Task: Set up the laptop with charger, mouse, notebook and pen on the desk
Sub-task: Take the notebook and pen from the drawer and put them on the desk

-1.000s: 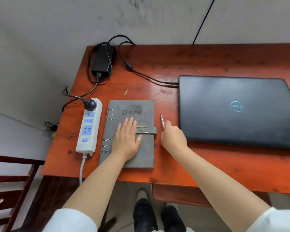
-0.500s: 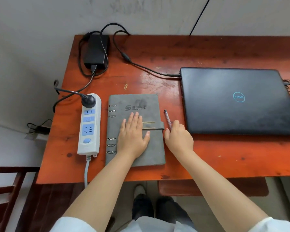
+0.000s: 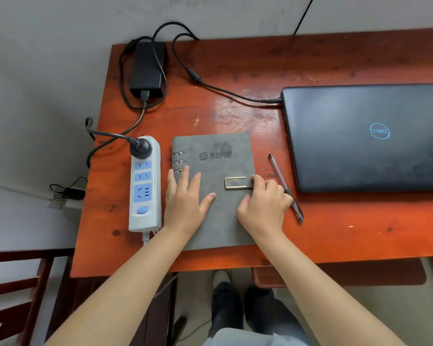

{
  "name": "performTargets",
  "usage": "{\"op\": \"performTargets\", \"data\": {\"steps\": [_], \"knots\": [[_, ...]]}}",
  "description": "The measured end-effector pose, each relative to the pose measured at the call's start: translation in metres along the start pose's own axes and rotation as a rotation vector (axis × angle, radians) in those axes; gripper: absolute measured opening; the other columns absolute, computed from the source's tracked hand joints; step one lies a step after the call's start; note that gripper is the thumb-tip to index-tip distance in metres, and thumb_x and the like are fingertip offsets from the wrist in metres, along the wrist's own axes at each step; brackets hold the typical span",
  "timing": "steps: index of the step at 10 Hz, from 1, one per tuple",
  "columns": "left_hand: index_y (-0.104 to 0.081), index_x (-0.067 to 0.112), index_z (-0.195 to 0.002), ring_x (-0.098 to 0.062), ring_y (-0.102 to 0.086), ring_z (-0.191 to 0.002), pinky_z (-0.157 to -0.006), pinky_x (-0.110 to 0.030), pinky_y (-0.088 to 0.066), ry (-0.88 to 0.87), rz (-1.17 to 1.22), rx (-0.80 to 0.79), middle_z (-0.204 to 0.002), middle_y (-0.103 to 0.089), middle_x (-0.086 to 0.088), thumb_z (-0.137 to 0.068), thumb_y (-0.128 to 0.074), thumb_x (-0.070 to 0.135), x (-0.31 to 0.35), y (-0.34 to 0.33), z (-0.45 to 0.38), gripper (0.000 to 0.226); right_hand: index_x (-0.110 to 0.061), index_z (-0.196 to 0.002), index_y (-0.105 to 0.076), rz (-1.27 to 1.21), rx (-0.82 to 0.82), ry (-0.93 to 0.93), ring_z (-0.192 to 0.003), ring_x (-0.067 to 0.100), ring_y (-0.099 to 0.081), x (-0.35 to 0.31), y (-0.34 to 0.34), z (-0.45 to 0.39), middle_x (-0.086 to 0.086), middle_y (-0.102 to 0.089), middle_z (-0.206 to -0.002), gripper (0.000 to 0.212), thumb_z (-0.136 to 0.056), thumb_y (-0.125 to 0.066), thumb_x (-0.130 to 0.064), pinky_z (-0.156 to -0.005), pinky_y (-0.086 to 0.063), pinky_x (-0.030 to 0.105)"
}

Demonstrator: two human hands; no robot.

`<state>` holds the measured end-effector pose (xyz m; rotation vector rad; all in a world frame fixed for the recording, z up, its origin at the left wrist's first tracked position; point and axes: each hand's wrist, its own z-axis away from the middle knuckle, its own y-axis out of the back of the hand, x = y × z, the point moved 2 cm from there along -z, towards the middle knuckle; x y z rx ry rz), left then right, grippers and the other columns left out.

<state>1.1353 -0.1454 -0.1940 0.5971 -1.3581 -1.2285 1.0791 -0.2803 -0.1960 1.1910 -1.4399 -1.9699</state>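
Left hand (image 3: 185, 198) flat, fingers spread, pressing the grey notebook (image 3: 214, 166) cover near its rings. Right hand (image 3: 264, 203) curled, pinching the clasp strap (image 3: 238, 183) at the notebook's 3 o'clock edge. Pen (image 3: 276, 168) lies on the desk (image 3: 335, 236) just right, partly under the right hand. Closed laptop (image 3: 365, 138) at 2 o'clock, charger (image 3: 148, 68) at 11, power strip (image 3: 144, 183) at 9.

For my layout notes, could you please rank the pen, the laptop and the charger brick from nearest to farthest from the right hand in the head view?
From the right hand:
1. pen, just right of it.
2. laptop, farther right.
3. charger brick, back-left corner.
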Motion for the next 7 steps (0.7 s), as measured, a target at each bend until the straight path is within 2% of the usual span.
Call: {"op": "performTargets", "data": {"steps": [2,3,4,5,6,7], "knots": [[-0.039,0.004,-0.137,-0.038,-0.008,-0.143,-0.114,-0.045,-0.020,-0.034,0.001,-0.010,-0.153,-0.026,-0.014,-0.088,-0.057,0.036,0.001,-0.002,-0.004,0.061,-0.009,-0.124,-0.047,-0.049,-0.012,-0.063,-0.106,0.034,-0.048,0.004,0.000,0.003,0.018,-0.051,-0.111,0.046,-0.078,-0.051,-0.010,-0.084,-0.019,0.038],[-0.035,0.008,-0.140,-0.036,-0.008,-0.143,-0.113,-0.046,-0.021,0.003,-0.079,0.001,-0.155,-0.022,-0.010,-0.092,-0.048,0.039,0.004,-0.005,-0.003,0.058,-0.012,-0.126,-0.045,-0.063,-0.053,-0.073,-0.111,0.033,-0.045,0.005,0.001,0.004,0.016,-0.050,-0.118,0.045,-0.082,-0.051,-0.014,-0.088,-0.020,0.040],[-0.031,0.008,-0.141,-0.032,-0.008,-0.144,-0.116,-0.047,-0.013,0.001,-0.139,0.051,-0.155,-0.021,-0.012,-0.094,-0.040,0.038,0.014,-0.006,-0.011,0.056,-0.014,-0.129,-0.045,-0.105,-0.072,-0.059,-0.120,0.030,-0.039,0.013,0.012,0.004,0.011,-0.048,-0.129,0.045,-0.085,-0.052,-0.020,-0.098,-0.028,0.041],[-0.017,0.008,-0.145,-0.028,0.000,-0.145,-0.118,-0.047,-0.002,-0.008,-0.160,0.024,-0.158,-0.010,-0.012,-0.095,-0.032,0.043,0.021,-0.012,-0.019,0.063,-0.006,-0.117,-0.057,-0.270,0.052,0.030,-0.118,0.031,-0.046,0.013,0.040,-0.002,0.014,-0.057,-0.123,0.036,-0.083,-0.053,-0.017,-0.096,-0.033,0.038],[-0.007,0.004,-0.146,-0.024,0.003,-0.146,-0.118,-0.036,0.005,-0.073,-0.157,-0.009,-0.158,-0.003,-0.013,-0.097,-0.028,0.042,0.022,-0.019,-0.020,0.066,-0.004,-0.098,-0.066,-0.624,0.204,0.167,-0.095,0.013,-0.062,0.009,0.092,-0.014,0.002,-0.065,-0.094,0.030,-0.079,-0.051,-0.021,-0.085,-0.043,0.021],[-0.006,0.001,-0.146,-0.023,0.001,-0.146,-0.117,-0.032,0.005,-0.089,-0.131,0.001,-0.158,-0.004,-0.013,-0.097,-0.029,0.038,0.022,-0.021,-0.020,0.065,-0.023,-0.090,-0.067,-0.865,0.397,0.353,-0.081,-0.006,-0.061,0.015,0.154,-0.021,-0.020,-0.067,-0.082,0.017,-0.085,-0.051,-0.022,-0.076,-0.046,0.011]]}}
